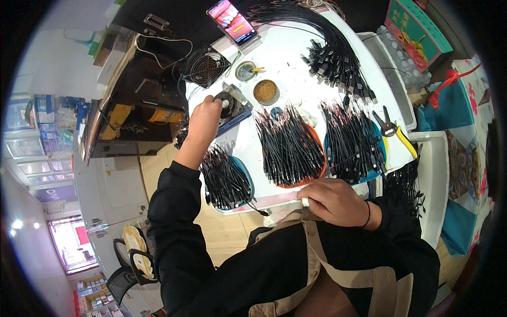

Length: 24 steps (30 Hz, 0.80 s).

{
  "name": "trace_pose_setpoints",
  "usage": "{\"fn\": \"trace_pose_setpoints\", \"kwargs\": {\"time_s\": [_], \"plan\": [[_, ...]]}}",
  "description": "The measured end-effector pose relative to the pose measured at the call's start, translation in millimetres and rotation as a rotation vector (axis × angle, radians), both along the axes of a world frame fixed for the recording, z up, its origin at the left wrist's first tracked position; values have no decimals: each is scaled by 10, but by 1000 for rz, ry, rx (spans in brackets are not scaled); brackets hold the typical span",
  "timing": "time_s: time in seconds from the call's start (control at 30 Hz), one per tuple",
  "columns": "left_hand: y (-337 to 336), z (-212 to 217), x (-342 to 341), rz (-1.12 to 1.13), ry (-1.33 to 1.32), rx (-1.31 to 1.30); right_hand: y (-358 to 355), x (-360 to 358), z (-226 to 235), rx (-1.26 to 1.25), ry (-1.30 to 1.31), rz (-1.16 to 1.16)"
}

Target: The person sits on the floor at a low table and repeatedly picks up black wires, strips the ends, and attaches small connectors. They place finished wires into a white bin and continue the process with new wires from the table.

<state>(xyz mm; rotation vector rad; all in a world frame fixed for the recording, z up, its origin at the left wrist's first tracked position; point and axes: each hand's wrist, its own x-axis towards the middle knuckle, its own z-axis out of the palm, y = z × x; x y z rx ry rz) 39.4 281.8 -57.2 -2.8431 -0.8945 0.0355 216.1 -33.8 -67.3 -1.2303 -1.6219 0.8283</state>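
Note:
My left hand [206,119] is closed, its fingertips over a small blue-sided device with a round top [232,112]; whatever they pinch is hidden. Close to the table's front edge, my right hand [338,202] has its fingers curled in, with a small white piece [305,202] showing at the fingertips. Between the hands, a thick bundle of short black cables [290,150] lies on an orange tray [320,142]. Another cable bundle [224,179] rests on a blue tray [244,171] below my left wrist. More cables [353,142] fill a second blue tray at the right.
Behind the device stand a black fan [207,70], a round tin of amber stuff [265,91] and a glass dish [245,71]. A lit phone [231,21] leans at the back. Yellow-handled pliers [393,132] lie at the right edge. Long black cables [338,61] cover the far right.

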Motion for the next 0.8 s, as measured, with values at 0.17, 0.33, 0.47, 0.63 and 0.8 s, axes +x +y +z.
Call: {"fn": "trace_pose_setpoints", "kwargs": {"time_s": [0.17,0.33,0.47,0.63,0.8], "plan": [[-118,111,-15,29,-183,-20,-83,-35,15,-16,-28,10],[-667,577,-152,54,-658,-206,-154,-104,115,5,-6,-15],[-1446,988,-284,158,-1155,-844,-154,-198,250,-61,98,19],[-2448,1114,-62,95,-1480,-1486,-215,-540,348,195,217,10],[-2828,1042,354,-239,-1345,-1744,-674,-411,415,-86,372,-53]]}}
